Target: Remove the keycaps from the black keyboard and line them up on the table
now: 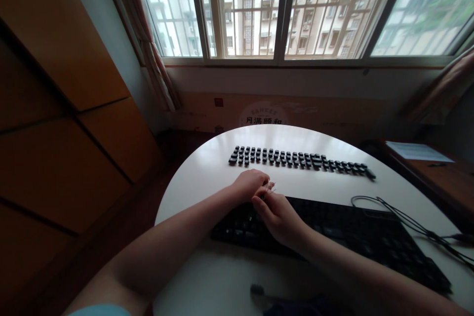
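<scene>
My two hands meet over the upper left part of a black keyboard (pixel 344 227). My right hand (pixel 276 210) is closed in a pinch on a thin pale wire tool (pixel 272 187), whose fine ends stick out between the hands. My left hand (pixel 250 183) is curled against the right one, its fingertips mostly hidden, so what it grips does not show. Behind the hands, black keycaps (pixel 283 158) lie in rows on the white table (pixel 200 173). Some keys on the keyboard's left side are covered by my hands and forearms.
Black cables (pixel 414 222) lie coiled at the table's right. A small dark brush (pixel 257 290) is near the front edge, beside a dark item (pixel 299 306). A brown side desk (pixel 418 170) holds paper. Orange cabinets (pixel 99 168) stand left; a barred window is ahead.
</scene>
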### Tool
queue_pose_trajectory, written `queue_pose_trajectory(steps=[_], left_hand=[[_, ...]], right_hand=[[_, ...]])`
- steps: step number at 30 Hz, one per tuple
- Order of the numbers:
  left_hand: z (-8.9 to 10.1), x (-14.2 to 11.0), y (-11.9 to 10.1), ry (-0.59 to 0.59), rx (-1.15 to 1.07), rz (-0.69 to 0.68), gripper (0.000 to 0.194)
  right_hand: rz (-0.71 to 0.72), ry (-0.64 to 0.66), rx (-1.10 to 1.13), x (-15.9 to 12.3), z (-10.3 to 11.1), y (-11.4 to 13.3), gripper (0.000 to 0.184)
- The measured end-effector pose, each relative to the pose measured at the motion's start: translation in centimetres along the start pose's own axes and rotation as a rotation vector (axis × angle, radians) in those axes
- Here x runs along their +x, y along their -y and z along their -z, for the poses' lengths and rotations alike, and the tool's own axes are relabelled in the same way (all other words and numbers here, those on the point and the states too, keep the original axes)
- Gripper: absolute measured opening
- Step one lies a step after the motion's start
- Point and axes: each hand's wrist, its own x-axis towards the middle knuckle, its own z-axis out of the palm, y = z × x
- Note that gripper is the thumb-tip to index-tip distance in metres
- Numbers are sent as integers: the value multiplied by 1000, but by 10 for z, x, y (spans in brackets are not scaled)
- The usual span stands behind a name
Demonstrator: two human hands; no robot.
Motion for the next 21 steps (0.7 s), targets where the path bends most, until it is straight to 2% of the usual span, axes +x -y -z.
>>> queue_pose_trajectory(steps=[5,10,16,21], left_hand=[[-2,0,-1,-6,2,8,36],[-3,1,-2,-16,-6,22,35],[-5,1,1,-26,-42,29,36],[-4,1,2,-31,-114,25,34]], right_hand=[[28,89,-159,-2,0,7,19],[85,127,-277,-6,-4,8,21],[82,0,-141,-9,-5,0,21],[26,-216,56,-6,-2,-1,29]])
